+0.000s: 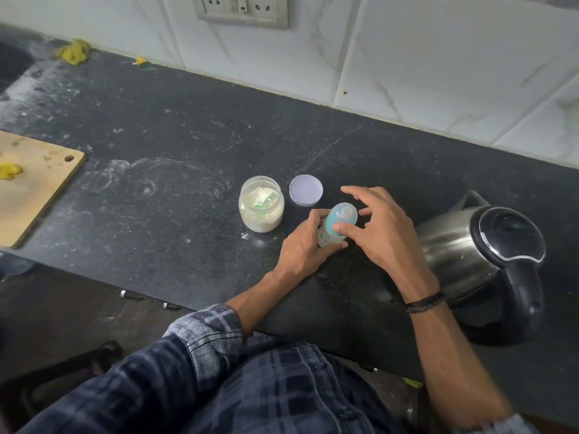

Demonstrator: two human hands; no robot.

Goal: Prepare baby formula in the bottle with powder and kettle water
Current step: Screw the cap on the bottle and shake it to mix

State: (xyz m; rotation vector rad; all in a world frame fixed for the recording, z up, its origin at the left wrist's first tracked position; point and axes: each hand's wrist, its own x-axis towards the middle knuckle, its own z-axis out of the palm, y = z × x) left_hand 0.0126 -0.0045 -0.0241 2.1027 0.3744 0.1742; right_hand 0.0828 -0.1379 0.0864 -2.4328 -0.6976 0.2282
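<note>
A small baby bottle (327, 234) with a teal collar and clear cap (343, 216) stands on the black counter (175, 151). My left hand (302, 249) grips the bottle's body from the left. My right hand (380, 228) holds the cap from the right, thumb on the collar and fingers spread over the top. An open jar of white powder (261, 208), with a green scoop inside, stands just left of the bottle. Its lid (306, 190) lies flat behind. A steel kettle (479, 258) with a black lid and handle sits at the right.
A wooden cutting board (34, 186) with a yellow scrap lies at the left edge. A yellow cloth (73, 51) sits far back left near the sink. The tiled wall holds a socket panel (241, 9). Powder dust marks the counter.
</note>
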